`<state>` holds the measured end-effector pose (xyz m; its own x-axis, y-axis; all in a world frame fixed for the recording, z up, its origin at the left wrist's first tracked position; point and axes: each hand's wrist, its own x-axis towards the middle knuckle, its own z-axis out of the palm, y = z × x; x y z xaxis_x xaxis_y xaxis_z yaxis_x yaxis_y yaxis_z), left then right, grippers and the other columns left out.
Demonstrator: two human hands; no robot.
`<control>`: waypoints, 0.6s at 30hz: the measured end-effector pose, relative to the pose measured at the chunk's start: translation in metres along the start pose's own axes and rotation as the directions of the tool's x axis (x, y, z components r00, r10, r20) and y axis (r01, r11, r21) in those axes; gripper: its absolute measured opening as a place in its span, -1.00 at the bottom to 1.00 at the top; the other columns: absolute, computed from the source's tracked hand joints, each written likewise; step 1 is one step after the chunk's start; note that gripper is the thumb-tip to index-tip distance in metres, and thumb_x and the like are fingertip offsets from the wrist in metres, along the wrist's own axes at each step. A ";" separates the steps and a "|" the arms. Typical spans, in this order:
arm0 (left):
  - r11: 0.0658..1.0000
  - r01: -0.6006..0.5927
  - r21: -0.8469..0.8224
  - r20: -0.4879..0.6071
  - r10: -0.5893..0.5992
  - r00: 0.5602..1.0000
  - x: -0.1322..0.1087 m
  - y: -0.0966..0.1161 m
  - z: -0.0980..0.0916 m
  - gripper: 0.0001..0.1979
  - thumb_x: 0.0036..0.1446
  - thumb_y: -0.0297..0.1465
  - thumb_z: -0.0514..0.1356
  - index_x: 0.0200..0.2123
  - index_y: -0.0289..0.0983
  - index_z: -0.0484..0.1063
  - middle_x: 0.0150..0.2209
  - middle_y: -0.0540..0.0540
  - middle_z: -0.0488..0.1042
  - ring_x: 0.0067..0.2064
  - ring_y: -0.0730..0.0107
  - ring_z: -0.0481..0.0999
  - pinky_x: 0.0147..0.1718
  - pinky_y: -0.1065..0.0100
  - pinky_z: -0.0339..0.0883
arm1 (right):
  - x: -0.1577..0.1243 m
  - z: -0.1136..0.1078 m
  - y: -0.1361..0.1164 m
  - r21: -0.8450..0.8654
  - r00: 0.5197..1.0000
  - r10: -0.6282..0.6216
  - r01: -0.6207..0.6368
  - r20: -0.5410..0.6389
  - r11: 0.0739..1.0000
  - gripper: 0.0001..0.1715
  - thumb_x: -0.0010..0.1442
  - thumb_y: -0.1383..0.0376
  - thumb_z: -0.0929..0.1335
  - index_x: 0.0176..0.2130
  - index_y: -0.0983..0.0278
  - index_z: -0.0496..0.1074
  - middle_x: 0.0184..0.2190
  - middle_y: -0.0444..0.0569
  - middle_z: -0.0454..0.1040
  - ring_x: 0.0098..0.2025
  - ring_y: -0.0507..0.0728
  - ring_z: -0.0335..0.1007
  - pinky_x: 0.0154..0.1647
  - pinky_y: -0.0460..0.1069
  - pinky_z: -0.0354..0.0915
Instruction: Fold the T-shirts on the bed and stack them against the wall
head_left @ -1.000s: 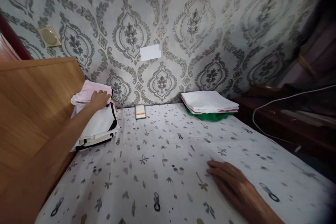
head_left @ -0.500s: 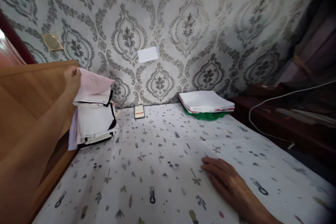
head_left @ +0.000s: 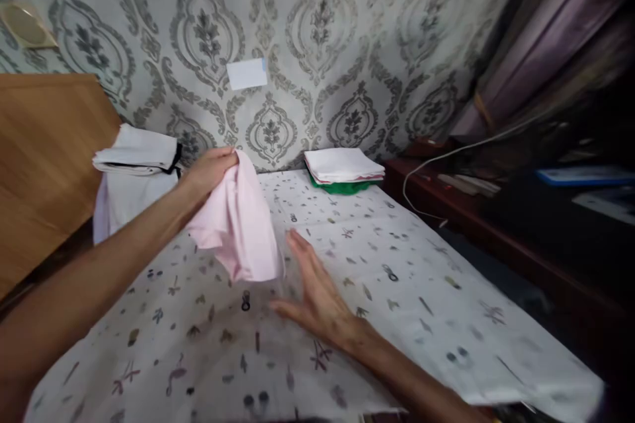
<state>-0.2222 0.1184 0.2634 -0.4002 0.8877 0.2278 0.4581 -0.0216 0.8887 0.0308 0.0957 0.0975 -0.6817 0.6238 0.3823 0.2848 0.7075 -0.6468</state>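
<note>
A pale pink cloth (head_left: 241, 225) hangs from my left hand (head_left: 213, 168), whose fingers are closed on its top edge over the bed-like surface. Just right of the cloth's lower edge, my right hand (head_left: 312, 291) has its thumb and fingers spread and holds nothing. At the left stands a pile of folded white cloths with black trim (head_left: 139, 152), partly behind my left forearm. Farther back, a neat stack of folded white cloth (head_left: 342, 165) lies on top of a green cloth (head_left: 344, 188).
A white printed sheet (head_left: 407, 317) covers the surface in front of me. To the left rises a wooden panel (head_left: 49, 139). Along the right runs a dark red ledge (head_left: 476, 211) with a white cable (head_left: 446, 155). A white card (head_left: 247, 73) is on the patterned wall.
My left hand has lifted the pink cloth off the left pile and carried it rightward. My right hand has moved left toward it, fingers now spread. The view has shifted right.
</note>
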 end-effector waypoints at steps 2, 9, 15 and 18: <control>0.994 0.046 -0.104 0.042 -0.041 0.998 -0.023 -0.003 0.032 -0.68 0.05 -0.14 0.31 -0.24 -0.25 0.51 -0.41 -0.01 0.54 -0.32 0.25 0.58 -0.31 0.26 0.50 | 0.004 0.012 -0.017 0.094 0.993 0.037 -0.026 -0.110 0.995 0.12 0.14 -0.04 0.45 0.46 0.11 -0.08 0.47 0.14 -0.04 0.46 0.37 -0.06 0.38 0.32 0.10; 0.987 0.147 -0.066 0.227 -0.128 0.965 -0.047 0.004 0.026 -0.61 -0.12 -0.13 0.41 -0.28 -0.25 0.52 -0.37 -0.09 0.56 -0.29 0.17 0.59 -0.32 0.23 0.50 | -0.002 -0.032 -0.002 0.539 0.966 0.227 -0.127 -0.123 0.833 -0.51 0.29 -0.09 0.30 -0.33 0.24 0.54 -0.38 -0.03 0.57 -0.32 0.17 0.48 -0.29 0.06 0.46; 0.928 0.144 0.344 0.440 -0.295 0.848 -0.029 0.029 -0.039 -0.67 -0.14 -0.13 0.36 -0.43 -0.25 0.47 -0.48 -0.03 0.47 -0.44 0.28 0.48 -0.45 0.34 0.34 | 0.012 -0.106 -0.009 0.790 0.864 0.498 -0.256 -0.072 0.557 -0.49 -0.02 -0.11 0.52 -0.38 0.25 0.47 -0.52 -0.11 0.51 -0.54 0.08 0.38 -0.53 -0.04 0.33; 0.910 0.016 0.413 0.448 -0.218 0.867 -0.010 0.011 -0.039 -0.65 -0.09 -0.10 0.30 -0.33 -0.24 0.49 -0.45 -0.02 0.48 -0.42 0.30 0.47 -0.43 0.37 0.30 | 0.034 -0.120 0.004 0.750 0.870 0.487 -0.268 -0.081 0.605 -0.52 0.00 -0.10 0.50 -0.34 0.24 0.47 -0.48 -0.11 0.52 -0.48 0.10 0.43 -0.44 0.00 0.38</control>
<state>-0.2435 0.0911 0.2867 -0.0918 0.9804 -0.1746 0.7388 0.1846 0.6481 0.0898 0.1596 0.1872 -0.3994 0.9140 0.0714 -0.1501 0.0116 -0.9886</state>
